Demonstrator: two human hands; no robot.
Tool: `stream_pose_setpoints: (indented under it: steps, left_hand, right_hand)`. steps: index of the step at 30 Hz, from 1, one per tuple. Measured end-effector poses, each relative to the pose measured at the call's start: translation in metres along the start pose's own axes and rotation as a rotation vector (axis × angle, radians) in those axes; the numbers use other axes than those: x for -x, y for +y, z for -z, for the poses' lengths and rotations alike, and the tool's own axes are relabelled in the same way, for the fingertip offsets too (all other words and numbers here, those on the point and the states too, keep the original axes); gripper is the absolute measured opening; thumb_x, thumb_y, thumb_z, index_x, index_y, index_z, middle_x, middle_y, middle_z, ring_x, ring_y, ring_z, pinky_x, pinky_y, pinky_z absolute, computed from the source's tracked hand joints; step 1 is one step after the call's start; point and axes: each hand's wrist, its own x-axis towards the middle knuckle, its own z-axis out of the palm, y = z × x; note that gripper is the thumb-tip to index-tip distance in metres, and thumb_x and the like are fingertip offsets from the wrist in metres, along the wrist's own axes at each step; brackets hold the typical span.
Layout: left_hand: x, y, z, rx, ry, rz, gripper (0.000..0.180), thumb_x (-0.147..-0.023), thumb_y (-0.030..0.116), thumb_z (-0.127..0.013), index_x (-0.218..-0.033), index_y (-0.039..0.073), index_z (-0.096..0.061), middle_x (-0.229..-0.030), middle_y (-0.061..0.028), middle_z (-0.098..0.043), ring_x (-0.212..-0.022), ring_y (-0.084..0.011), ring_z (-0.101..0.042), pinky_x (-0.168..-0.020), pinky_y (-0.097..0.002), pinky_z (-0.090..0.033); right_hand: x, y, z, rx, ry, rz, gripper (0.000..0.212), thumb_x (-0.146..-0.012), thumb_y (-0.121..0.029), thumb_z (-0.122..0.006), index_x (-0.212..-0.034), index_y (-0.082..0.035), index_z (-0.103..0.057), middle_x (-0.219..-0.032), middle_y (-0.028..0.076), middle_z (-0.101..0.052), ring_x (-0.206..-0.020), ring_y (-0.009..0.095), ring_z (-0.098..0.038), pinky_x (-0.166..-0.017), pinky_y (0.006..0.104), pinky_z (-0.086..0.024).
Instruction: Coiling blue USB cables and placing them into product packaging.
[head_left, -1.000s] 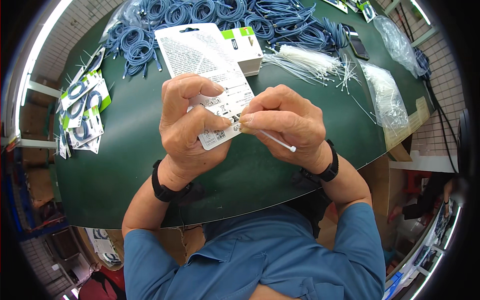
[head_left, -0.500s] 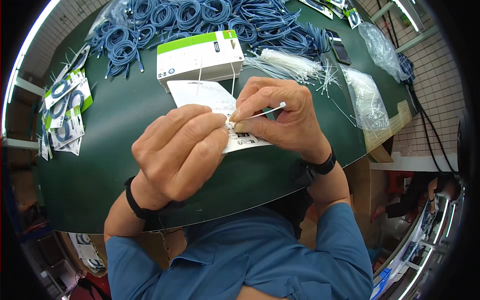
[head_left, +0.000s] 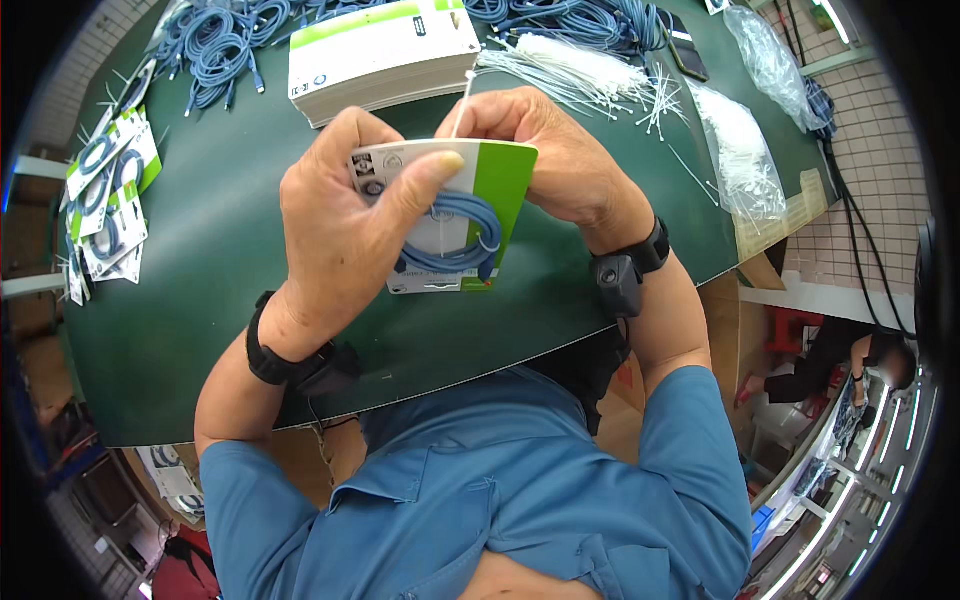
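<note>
A coiled blue cable (head_left: 465, 235) lies against a white-and-green packaging card (head_left: 508, 185), fastened with thin white ties. My left hand (head_left: 335, 205) grips the card at its left side, thumb across the front and fingers behind. At the card's upper right, my right hand (head_left: 570, 165) has its fingers curled behind the card, so the fingertips are hidden. A white cable tie (head_left: 463, 105) sticks up over the card's top edge, close to the right fingers; whether they pinch it is not visible.
Beyond my hands lies a stack of cards (head_left: 385, 55). Blue cable coils (head_left: 215, 50) spread along the back. Loose white cable ties (head_left: 590, 70) and a clear bag of ties (head_left: 745, 165) are at the right. Carded cables (head_left: 110, 200) pile up at the left edge. A phone (head_left: 685, 50) lies at the back right.
The card has been turned so its cable side faces me. My left hand now grips its side, thumb in front, and my right hand has moved behind it. The view has shifted slightly.
</note>
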Motion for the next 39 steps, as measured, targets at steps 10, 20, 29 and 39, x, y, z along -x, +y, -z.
stream_pose_setpoints:
  steps: [10, 20, 29, 39]
  left_hand:
    - [-0.012, -0.019, 0.004, 0.309, 0.048, 0.083, 0.024, -0.108, 0.021, -0.067, -0.096, 0.001, -0.062, -0.082, 0.0011, -0.067, -0.073, -0.0022, -0.056, -0.062, -0.0213, -0.048]
    - [-0.021, -0.041, 0.013, 0.3, 0.085, 0.121, 0.021, -0.107, 0.019, -0.067, -0.097, 0.001, -0.063, -0.081, 0.0012, -0.065, -0.073, -0.0017, -0.056, -0.06, -0.0212, -0.048]
    - [-0.02, -0.03, 0.012, 0.377, 0.025, 0.145, 0.022, -0.106, 0.022, -0.069, -0.1, 0.001, -0.063, -0.082, 0.0007, -0.067, -0.074, -0.0019, -0.057, -0.061, -0.0209, -0.049]
    - [-0.012, -0.019, 0.01, 0.472, -0.138, 0.026, 0.03, -0.103, 0.016, -0.072, -0.126, -0.002, -0.062, -0.114, -0.0061, -0.072, -0.101, -0.0096, -0.066, -0.087, -0.0273, -0.056]
  right_hand:
    - [0.001, -0.009, -0.001, 0.32, 0.545, 0.326, 0.018, -0.1, -0.011, -0.075, -0.115, -0.001, -0.072, -0.096, 0.003, -0.072, -0.078, 0.007, -0.064, -0.068, 0.022, -0.053]
    - [-0.007, 0.0, -0.033, 1.289, 0.19, 0.86, 0.041, -0.071, 0.007, -0.084, -0.106, -0.014, -0.079, -0.091, 0.003, -0.067, -0.074, 0.016, -0.061, -0.059, 0.0263, -0.053]
    - [-0.008, 0.001, -0.026, 1.276, 0.305, 0.935, 0.043, -0.065, 0.005, -0.087, -0.103, -0.013, -0.079, -0.092, 0.001, -0.067, -0.076, 0.017, -0.06, -0.059, 0.028, -0.053]
    - [-0.006, -0.002, -0.025, 1.244, 0.44, 1.016, 0.034, -0.069, 0.003, -0.09, -0.095, -0.008, -0.072, -0.094, 0.004, -0.067, -0.076, 0.021, -0.06, -0.06, 0.0319, -0.049]
